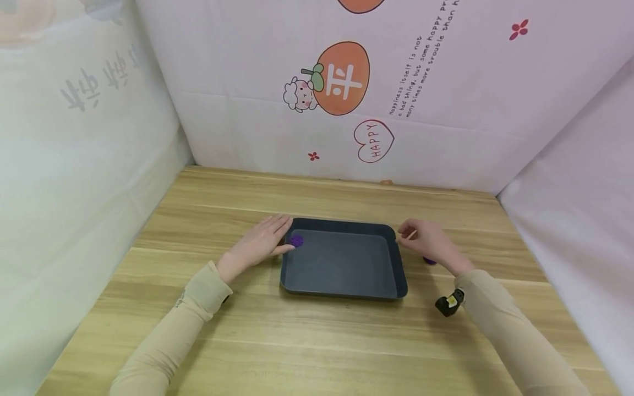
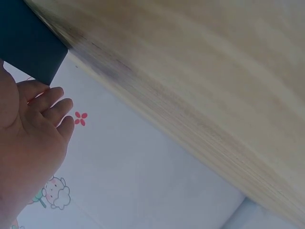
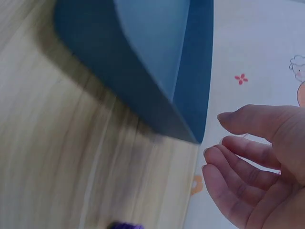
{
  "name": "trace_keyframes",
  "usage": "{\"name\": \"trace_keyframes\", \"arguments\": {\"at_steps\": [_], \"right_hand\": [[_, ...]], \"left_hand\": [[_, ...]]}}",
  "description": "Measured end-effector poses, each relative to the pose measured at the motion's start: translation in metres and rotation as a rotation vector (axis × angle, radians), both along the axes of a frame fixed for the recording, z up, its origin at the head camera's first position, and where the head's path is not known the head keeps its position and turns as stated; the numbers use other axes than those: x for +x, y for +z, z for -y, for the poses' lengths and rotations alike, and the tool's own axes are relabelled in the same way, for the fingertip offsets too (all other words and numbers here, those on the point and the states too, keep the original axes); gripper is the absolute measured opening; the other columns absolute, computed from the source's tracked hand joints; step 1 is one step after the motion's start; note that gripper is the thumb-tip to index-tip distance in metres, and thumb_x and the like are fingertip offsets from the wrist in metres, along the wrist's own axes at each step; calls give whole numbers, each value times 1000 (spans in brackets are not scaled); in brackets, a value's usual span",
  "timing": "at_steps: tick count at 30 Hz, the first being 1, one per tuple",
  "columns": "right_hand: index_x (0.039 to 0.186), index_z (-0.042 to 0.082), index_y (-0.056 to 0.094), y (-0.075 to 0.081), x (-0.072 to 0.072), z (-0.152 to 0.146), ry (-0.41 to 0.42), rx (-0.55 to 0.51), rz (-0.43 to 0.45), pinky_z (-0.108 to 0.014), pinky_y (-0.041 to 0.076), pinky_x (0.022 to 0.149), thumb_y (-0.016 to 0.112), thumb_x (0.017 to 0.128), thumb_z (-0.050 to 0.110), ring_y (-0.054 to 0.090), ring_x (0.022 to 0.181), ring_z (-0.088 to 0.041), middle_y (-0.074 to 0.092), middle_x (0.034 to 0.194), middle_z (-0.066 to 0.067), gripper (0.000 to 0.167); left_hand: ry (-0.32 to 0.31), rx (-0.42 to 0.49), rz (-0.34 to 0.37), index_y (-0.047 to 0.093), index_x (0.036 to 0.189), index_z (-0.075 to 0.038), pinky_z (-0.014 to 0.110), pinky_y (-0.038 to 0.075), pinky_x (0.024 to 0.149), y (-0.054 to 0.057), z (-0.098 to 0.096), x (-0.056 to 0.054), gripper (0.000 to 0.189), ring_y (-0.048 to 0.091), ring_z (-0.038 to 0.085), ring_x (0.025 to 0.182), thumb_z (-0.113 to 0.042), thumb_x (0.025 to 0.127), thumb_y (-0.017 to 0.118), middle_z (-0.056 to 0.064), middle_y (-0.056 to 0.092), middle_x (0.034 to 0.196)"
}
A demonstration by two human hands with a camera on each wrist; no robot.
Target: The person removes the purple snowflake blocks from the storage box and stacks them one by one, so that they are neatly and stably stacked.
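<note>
A dark blue-grey rectangular tray [image 1: 342, 264] lies on the wooden table. Inside it, at the back left, is a small round purple piece [image 1: 296, 241]. My left hand [image 1: 262, 239] rests at the tray's back left corner, fingers straight and thumb reaching over the left rim. Beside the back right corner is my right hand [image 1: 428, 242], its fingers loosely bent. The right wrist view shows a gap between this hand [image 3: 257, 167] and the tray's corner [image 3: 190, 119], with nothing held. Another purple piece [image 1: 429, 260] lies on the table, partly hidden under the right hand.
White printed cloth [image 1: 277, 126] hangs behind the table's back edge, with more cloth along the left [image 1: 74, 192] and right sides. The wooden tabletop [image 1: 317, 346] extends in front of the tray. A black wrist device [image 1: 449, 303] sits at the right cuff.
</note>
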State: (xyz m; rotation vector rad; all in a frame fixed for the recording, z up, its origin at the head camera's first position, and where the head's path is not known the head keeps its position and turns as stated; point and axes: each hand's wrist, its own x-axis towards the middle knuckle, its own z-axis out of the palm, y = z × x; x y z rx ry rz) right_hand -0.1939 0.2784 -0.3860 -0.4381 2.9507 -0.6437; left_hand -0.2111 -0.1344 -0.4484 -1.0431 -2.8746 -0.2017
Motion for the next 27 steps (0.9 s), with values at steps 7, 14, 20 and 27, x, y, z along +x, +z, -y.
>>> {"name": "trace_keyframes", "arguments": {"at_steps": [7,14,20,27], "right_hand": [[108,-1,68,1,-5,18,31,2,-14,-41,60,73,71,91,18,71,86,-26,73,99,-16,25],[104,1,69,0,-12,45,72,8,-42,-41,59,73,72,90,17,69,84,-25,73,95,-13,22],[106,1,69,-4,-20,67,113,4,-37,-41,60,76,71,90,16,70,86,-25,74,96,-13,22],[105,-1,69,-9,-24,88,149,-47,-17,-40,61,77,71,90,13,70,87,-26,73,96,-15,21]], "left_hand": [[-9,-7,-1,33,153,1,48,28,125,1,-1,0,75,32,34,150,-51,101,49,19,35,159],[3,-2,17,32,154,0,48,27,126,2,0,1,75,31,33,150,-50,100,50,18,34,160],[-4,-11,0,32,154,0,48,27,126,2,0,0,76,32,34,150,-51,101,49,18,34,160],[-1,-14,-6,33,153,0,48,28,125,3,0,1,76,33,34,149,-51,100,51,18,35,159]]}}
